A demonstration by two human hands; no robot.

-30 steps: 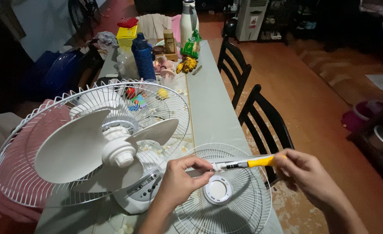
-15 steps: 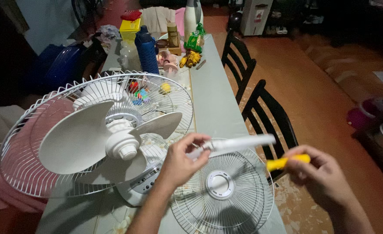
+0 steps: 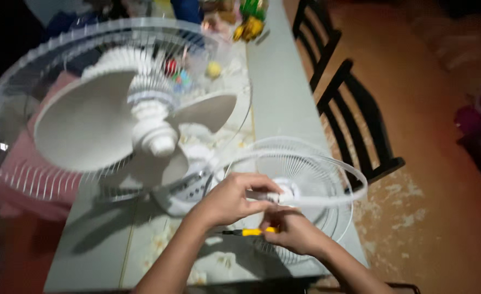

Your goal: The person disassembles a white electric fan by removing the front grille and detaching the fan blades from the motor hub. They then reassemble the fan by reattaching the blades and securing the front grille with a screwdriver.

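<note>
A white fan (image 3: 153,136) with its blades bare stands on the table, its rear wire guard (image 3: 28,163) behind the blades. The loose front guard (image 3: 311,169) lies to its right, ringed by a white plastic rim band. My left hand (image 3: 235,198) pinches that band near the guard's centre cap. Just below it, my right hand (image 3: 295,231) grips a yellow-handled screwdriver (image 3: 248,232), whose dark tip points left. The two hands are almost touching. The picture is blurred.
The long pale table (image 3: 276,92) runs away from me, with bottles, toys and other clutter (image 3: 248,24) at its far end. Two black chairs (image 3: 355,120) stand along its right side on a reddish floor. Something pink (image 3: 17,185) sits at the left.
My right hand has swung left with the screwdriver and now sits under my left hand. The white rim band has come down around the front guard. The view has dipped closer.
</note>
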